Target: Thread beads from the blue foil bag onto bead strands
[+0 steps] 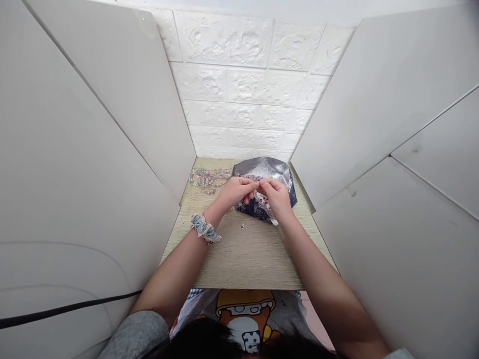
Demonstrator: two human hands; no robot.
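While hands (240, 190) pinch — beads (262, 200) below, bag (249, 208) beneath

From my end, I see the left hand (239, 192) and right hand (277, 198) meet over an open silver-lined bag (251, 209); whatever they pinch is too small for me to make out. Bead strings (204, 175) lie left of the bag on the wood-grained table (243, 259), a tiny piece (242, 226) nearer me.

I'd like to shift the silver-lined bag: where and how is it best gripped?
Probably pinch the bag by its right edge, coming from the right: that edge sticks out beyond the right hand, while bead strands lie close to its left.
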